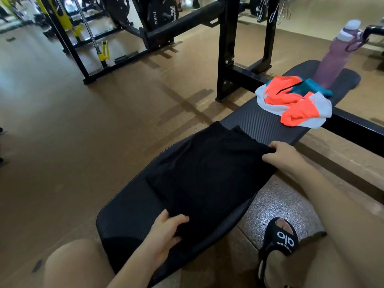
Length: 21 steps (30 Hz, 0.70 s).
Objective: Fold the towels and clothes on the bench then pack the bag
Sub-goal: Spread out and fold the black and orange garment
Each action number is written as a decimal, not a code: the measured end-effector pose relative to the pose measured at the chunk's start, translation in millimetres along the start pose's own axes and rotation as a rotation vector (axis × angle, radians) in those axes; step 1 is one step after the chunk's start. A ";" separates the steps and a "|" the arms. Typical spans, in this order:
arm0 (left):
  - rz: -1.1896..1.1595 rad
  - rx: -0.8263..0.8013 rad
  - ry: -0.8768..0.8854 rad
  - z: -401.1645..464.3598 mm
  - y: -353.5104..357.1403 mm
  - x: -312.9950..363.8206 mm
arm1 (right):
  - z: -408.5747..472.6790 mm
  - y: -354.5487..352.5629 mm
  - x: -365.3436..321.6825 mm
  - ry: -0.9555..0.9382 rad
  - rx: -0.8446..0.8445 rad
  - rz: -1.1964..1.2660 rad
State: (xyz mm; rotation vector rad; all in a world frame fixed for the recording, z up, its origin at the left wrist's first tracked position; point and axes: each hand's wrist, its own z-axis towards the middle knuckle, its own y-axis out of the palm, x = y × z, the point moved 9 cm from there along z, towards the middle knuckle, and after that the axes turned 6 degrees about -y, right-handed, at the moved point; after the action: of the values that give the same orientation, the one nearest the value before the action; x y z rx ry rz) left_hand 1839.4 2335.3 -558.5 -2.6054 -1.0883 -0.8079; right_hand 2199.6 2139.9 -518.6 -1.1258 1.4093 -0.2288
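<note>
A black garment (207,173) lies spread flat on the black padded bench (128,208) in front of me. My left hand (166,231) grips its near edge, fingers curled over the cloth. My right hand (282,154) pinches its far right corner. Farther along the bench lies a crumpled orange and white garment (291,102), with a teal cloth (313,86) tucked behind it. No bag is in view.
A purple water bottle (336,57) stands at the bench's far end. A black rack frame (226,48) rises just left of the bench. My knees and a sandalled foot (280,246) flank the bench's near end. Brown gym floor stretches to the left.
</note>
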 end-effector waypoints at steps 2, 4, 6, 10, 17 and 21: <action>-0.068 -0.053 -0.029 6.7 -1.6 6.4 | 4.5 0.9 -7.0 -0.005 -0.006 0.004; -0.111 -0.041 -0.013 12.1 -3.7 11.5 | 9.7 1.5 -10.9 -0.019 0.009 -0.044; -0.116 -0.012 0.034 14.4 -4.8 14.5 | 12.6 2.2 -11.7 -0.026 -0.003 -0.057; -0.134 -0.027 0.074 12.0 -6.4 15.8 | 14.1 -9.4 -11.5 -0.039 0.009 0.074; -0.113 -0.048 0.060 15.7 -8.2 34.3 | 18.2 6.8 -1.7 0.020 -0.124 -0.034; -0.128 0.011 0.099 19.3 -10.1 51.7 | 21.7 6.9 -7.2 0.012 -0.108 0.035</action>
State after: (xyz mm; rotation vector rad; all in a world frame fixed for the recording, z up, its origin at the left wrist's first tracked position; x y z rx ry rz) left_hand 1870.1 2380.6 -545.8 -2.4777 -1.2372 -0.9451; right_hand 2213.1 2159.0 -523.8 -1.1890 1.4654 -0.1363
